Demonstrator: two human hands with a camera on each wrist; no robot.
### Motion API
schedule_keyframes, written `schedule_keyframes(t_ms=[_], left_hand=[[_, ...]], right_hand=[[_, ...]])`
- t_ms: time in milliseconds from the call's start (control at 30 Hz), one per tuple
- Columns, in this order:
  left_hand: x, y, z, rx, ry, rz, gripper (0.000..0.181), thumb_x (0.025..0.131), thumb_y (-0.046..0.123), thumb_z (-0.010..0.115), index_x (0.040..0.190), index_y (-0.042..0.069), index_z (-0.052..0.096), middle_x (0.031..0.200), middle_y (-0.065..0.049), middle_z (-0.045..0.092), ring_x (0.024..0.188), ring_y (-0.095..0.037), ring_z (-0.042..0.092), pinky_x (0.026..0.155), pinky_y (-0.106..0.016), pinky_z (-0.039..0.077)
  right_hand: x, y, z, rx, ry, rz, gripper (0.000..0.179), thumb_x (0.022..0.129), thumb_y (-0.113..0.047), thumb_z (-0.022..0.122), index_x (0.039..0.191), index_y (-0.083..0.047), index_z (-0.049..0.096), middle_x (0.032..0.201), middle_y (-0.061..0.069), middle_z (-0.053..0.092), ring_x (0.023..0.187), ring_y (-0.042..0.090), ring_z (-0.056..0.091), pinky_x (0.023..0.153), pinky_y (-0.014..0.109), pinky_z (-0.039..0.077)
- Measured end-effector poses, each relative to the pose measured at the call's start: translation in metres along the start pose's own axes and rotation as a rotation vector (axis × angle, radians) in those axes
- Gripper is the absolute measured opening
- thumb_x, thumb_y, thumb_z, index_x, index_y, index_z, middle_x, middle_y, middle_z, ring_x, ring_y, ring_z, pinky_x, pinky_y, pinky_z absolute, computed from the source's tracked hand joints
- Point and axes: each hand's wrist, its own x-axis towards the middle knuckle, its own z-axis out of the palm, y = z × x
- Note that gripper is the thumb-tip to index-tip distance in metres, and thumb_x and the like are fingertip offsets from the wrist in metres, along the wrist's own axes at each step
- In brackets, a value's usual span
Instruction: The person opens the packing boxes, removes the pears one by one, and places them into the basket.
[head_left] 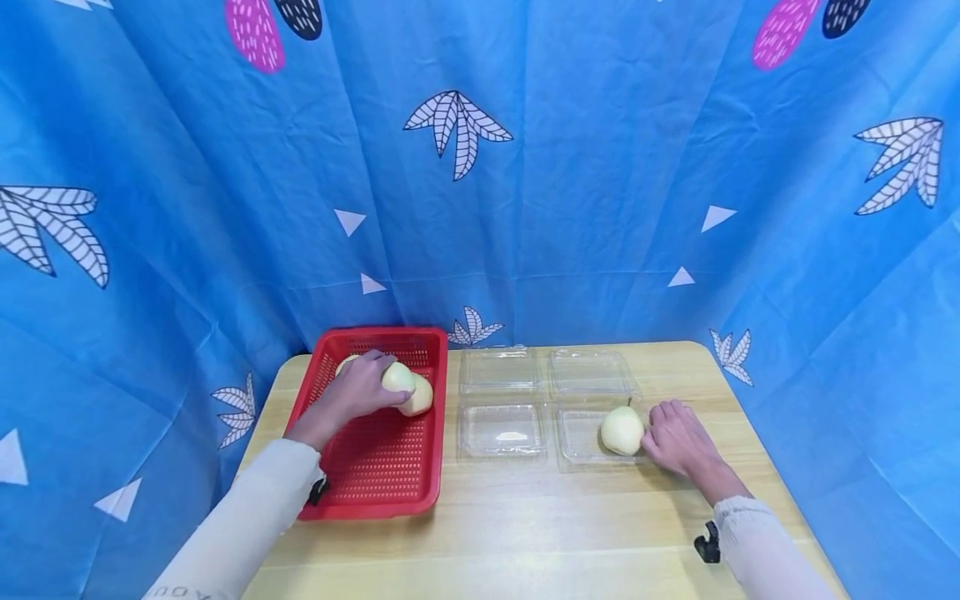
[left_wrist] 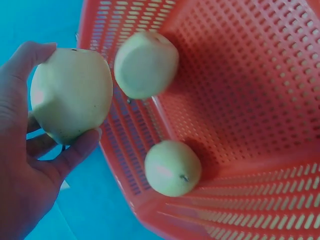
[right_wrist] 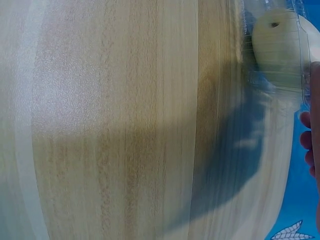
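Observation:
My left hand (head_left: 363,385) grips a pale yellow-green pear (left_wrist: 72,95), thumb on one side and fingers on the other, over the red basket (head_left: 438,467). Two more pears lie in the basket: one pear (left_wrist: 146,65) is close to the held one, and another pear (left_wrist: 173,168) sits toward a corner. At the right, a pear (head_left: 622,431) stands stem up in the front right clear plastic tray (head_left: 581,437). My right hand (head_left: 681,437) is at its right side, fingers loosely bent, thumb near or touching it. In the right wrist view only the hand's edge shows.
Beside that tray is another clear tray (head_left: 502,429). Behind them are a rear left clear plastic piece (head_left: 498,371) and a rear right one (head_left: 592,372). All rest on a wooden table (head_left: 525,533). A blue patterned curtain (head_left: 570,208) encloses the back and sides.

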Motion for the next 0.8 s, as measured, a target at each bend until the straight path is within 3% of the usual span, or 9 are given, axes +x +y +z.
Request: schedule_keyframes(t_ms=[200,533,800], left_hand=[[0.000,-0.015,0.000,0.011,-0.007,-0.003,0.067,0.070,0.044,0.091,0.119,0.004,0.071,0.106,-0.011,0.069,0.091,-0.024,0.063,0.073,-0.038,0.061],[-0.001,-0.038,0.004,0.081,-0.041,-0.011,0.049,0.071,0.046,0.089,0.095,0.007,0.073,0.086,-0.008,0.065,0.076,-0.021,0.057,0.061,-0.030,0.046],[0.000,-0.050,0.012,0.070,-0.107,-0.081,0.061,0.068,0.049,0.090,0.105,0.004,0.073,0.088,-0.007,0.065,0.076,-0.020,0.057,0.062,-0.029,0.046]], right_hand=[[0.000,0.001,-0.002,-0.004,-0.005,0.004,0.019,0.087,-0.025,0.058,0.083,-0.006,0.053,0.081,0.008,0.052,0.079,0.026,0.047,0.070,0.039,0.042],[0.001,0.001,0.001,-0.001,0.022,-0.020,0.020,0.086,-0.024,0.058,0.081,-0.007,0.051,0.079,0.007,0.050,0.076,0.024,0.044,0.067,0.037,0.039],[0.001,0.000,0.000,-0.006,0.015,-0.012,0.020,0.086,-0.025,0.058,0.081,-0.007,0.052,0.079,0.007,0.050,0.076,0.024,0.044,0.068,0.038,0.041]])
